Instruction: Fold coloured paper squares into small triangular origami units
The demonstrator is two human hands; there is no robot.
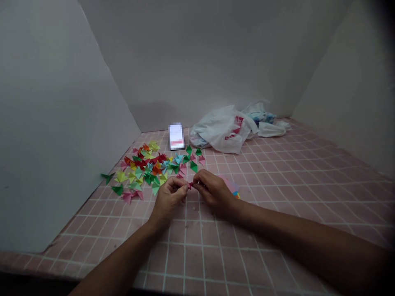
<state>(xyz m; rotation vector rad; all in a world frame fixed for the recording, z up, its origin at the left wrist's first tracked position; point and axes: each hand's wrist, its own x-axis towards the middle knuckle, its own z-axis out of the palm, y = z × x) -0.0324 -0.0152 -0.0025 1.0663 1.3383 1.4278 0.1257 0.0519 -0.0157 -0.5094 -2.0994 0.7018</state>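
Between my two hands is a small dark pink piece of folded paper (pixel 190 186), mostly covered by my fingers. My left hand (pixel 170 199) pinches its left end between thumb and forefinger. At the other end, the fingers of my right hand (pixel 215 192) are closed on the same paper. Many folded paper cranes (pixel 148 177) in red, green, yellow, pink, blue and orange lie spread behind and to the left of my left hand. A stack of coloured paper (pixel 230 186) is partly hidden behind my right hand.
A lit phone (pixel 176 136) stands upright at the back. Right of it lies a crumpled white plastic bag (pixel 222 128) with red print, with more wrapped packaging (pixel 262 119) behind. Pale panels (pixel 61 123) enclose the pink checked tablecloth (pixel 210 255) at the left, back and right.
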